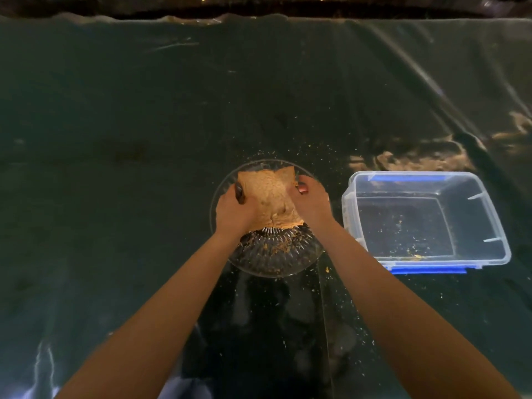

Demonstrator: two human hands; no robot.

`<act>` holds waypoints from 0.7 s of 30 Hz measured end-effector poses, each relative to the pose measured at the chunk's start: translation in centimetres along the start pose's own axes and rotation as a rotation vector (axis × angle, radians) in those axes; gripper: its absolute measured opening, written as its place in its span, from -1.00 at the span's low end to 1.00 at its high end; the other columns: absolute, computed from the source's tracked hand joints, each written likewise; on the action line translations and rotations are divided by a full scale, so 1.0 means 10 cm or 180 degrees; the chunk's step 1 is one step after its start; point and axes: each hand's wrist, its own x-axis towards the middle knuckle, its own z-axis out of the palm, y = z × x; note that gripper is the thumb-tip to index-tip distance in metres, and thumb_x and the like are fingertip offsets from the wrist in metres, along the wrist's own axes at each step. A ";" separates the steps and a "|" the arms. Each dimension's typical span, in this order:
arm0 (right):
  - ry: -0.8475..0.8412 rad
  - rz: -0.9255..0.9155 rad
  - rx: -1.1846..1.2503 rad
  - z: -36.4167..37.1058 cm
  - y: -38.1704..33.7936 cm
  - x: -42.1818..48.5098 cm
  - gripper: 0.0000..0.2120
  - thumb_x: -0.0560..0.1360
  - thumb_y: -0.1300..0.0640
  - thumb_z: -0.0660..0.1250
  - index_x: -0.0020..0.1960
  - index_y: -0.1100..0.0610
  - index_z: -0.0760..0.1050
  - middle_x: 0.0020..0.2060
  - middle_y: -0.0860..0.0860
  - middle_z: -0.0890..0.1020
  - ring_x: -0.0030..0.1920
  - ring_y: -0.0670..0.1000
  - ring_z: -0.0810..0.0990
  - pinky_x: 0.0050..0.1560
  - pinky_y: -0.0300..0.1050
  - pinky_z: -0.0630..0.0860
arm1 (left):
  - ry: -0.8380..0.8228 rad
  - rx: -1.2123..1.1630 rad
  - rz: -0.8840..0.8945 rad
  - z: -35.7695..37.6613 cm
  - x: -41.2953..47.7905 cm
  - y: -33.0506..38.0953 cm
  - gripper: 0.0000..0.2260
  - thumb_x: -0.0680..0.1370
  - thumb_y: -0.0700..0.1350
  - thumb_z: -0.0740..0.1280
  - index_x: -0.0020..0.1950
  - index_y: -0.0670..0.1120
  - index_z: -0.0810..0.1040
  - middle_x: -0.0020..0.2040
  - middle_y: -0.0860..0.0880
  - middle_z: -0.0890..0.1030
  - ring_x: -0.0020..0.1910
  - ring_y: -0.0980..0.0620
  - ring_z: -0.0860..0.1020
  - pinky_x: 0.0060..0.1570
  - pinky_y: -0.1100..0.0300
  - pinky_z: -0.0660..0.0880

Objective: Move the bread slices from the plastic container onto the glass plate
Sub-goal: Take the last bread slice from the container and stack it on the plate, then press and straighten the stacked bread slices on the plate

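Left hand [234, 210] and right hand [312, 201] both clenched on bread slice [272, 200] over glass plate [259, 260] — plastic container [426, 220] holds only crumbs. Risk: soft slice tearing or crumbling onto desk [115, 139] — squeeze too hard.

Left grip [234, 210], right grip [312, 204] closed.

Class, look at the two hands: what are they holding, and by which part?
The bread, held over the glass plate: left hand on its left edge, right hand on its right edge.
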 end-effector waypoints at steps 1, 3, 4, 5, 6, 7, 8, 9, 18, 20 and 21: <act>0.0016 -0.0014 0.0082 0.00 0.01 -0.01 -0.65 0.52 -0.01 0.21 0.20 0.17 0.47 0.12 0.11 0.61 0.15 0.11 0.55 0.31 0.11 0.42 | -0.0041 -0.0079 -0.0018 0.00 0.00 -0.01 -0.61 0.51 -0.05 0.25 0.33 -0.04 0.48 0.23 -0.05 0.59 0.22 -0.08 0.55 0.26 -0.08 0.49; -0.0001 -0.0025 0.0244 0.02 0.05 -0.03 -0.64 0.52 0.01 0.22 0.23 0.18 0.46 0.12 0.08 0.61 0.10 0.04 0.57 0.24 -0.06 0.46 | -0.0070 -0.0240 -0.0096 0.01 0.02 -0.03 -0.63 0.51 -0.07 0.25 0.32 -0.02 0.49 0.18 -0.02 0.61 0.18 -0.04 0.57 0.25 -0.05 0.50; -0.0019 -0.0045 0.0308 0.04 0.06 -0.04 -0.65 0.51 0.03 0.23 0.23 0.17 0.46 0.10 0.06 0.61 0.04 -0.01 0.57 0.13 -0.15 0.47 | -0.0063 -0.0302 -0.0133 0.02 0.04 -0.03 -0.65 0.52 -0.08 0.25 0.30 -0.02 0.51 0.15 0.00 0.62 0.15 -0.03 0.58 0.22 -0.02 0.52; -0.0048 -0.0073 0.0346 0.06 0.08 -0.04 -0.67 0.51 0.05 0.24 0.21 0.17 0.46 0.05 0.06 0.62 -0.05 -0.05 0.56 0.01 -0.22 0.47 | -0.0063 -0.0349 -0.0166 0.04 0.06 -0.03 -0.67 0.52 -0.10 0.24 0.28 -0.02 0.51 0.11 0.01 0.63 0.10 -0.01 0.59 0.17 0.02 0.54; -0.0088 -0.0087 0.0367 0.08 0.09 -0.03 -0.69 0.50 0.08 0.26 0.19 0.18 0.48 0.00 0.06 0.62 -0.15 -0.09 0.55 -0.10 -0.26 0.46 | -0.0074 -0.0413 -0.0194 0.06 0.08 -0.04 -0.67 0.53 -0.11 0.24 0.29 -0.03 0.51 0.06 0.04 0.63 0.03 0.03 0.59 0.10 0.08 0.55; -0.0127 -0.0078 0.0388 0.10 0.09 -0.02 -0.70 0.49 0.10 0.27 0.18 0.20 0.48 -0.05 0.07 0.61 -0.24 -0.11 0.52 -0.20 -0.28 0.45 | -0.0078 -0.0493 -0.0220 0.08 0.09 -0.04 -0.67 0.54 -0.13 0.24 0.30 -0.04 0.51 -0.01 0.08 0.62 -0.05 0.08 0.58 0.02 0.14 0.56; -0.0145 -0.0056 0.0410 0.12 0.09 -0.01 -0.69 0.48 0.11 0.29 0.19 0.20 0.47 -0.05 0.08 0.59 -0.27 -0.10 0.52 -0.25 -0.27 0.46 | -0.0064 -0.0575 -0.0239 0.11 0.10 -0.04 -0.68 0.55 -0.16 0.24 0.30 -0.06 0.51 -0.09 0.13 0.59 -0.12 0.14 0.56 -0.05 0.18 0.55; -0.0145 -0.0028 0.0430 0.14 0.09 0.00 -0.66 0.48 0.11 0.30 0.21 0.20 0.46 -0.01 0.09 0.59 -0.22 -0.07 0.55 -0.21 -0.21 0.52 | -0.0041 -0.0649 -0.0260 0.13 0.11 -0.03 -0.69 0.55 -0.18 0.24 0.29 -0.08 0.52 -0.15 0.15 0.57 -0.17 0.17 0.54 -0.06 0.18 0.55; 0.0069 -0.0152 0.0681 0.18 0.04 0.03 -0.51 0.46 0.12 0.33 0.36 0.14 0.34 0.26 0.10 0.48 0.23 0.05 0.49 0.29 0.01 0.45 | 0.0375 -0.0931 -0.0147 0.19 0.14 0.00 -0.67 0.53 -0.23 0.28 0.31 -0.12 0.52 -0.17 0.18 0.54 -0.09 0.13 0.57 -0.11 0.23 0.51; 0.0134 -0.0222 0.0719 0.16 0.00 0.07 -0.51 0.46 0.13 0.33 0.36 0.14 0.34 0.27 0.10 0.47 0.24 0.06 0.48 0.30 0.01 0.44 | 0.0432 -0.0950 -0.0079 0.20 0.19 0.04 -0.66 0.53 -0.23 0.28 0.31 -0.12 0.52 -0.09 0.10 0.58 0.00 0.05 0.59 0.01 0.13 0.55; 0.0164 -0.0253 0.0755 0.16 -0.03 0.10 -0.51 0.46 0.14 0.33 0.36 0.14 0.34 0.27 0.10 0.47 0.26 0.06 0.46 0.31 0.01 0.42 | 0.0455 -0.0932 -0.0026 0.19 0.21 0.06 -0.66 0.53 -0.22 0.29 0.31 -0.12 0.52 -0.04 0.07 0.58 0.03 0.04 0.58 0.07 0.09 0.56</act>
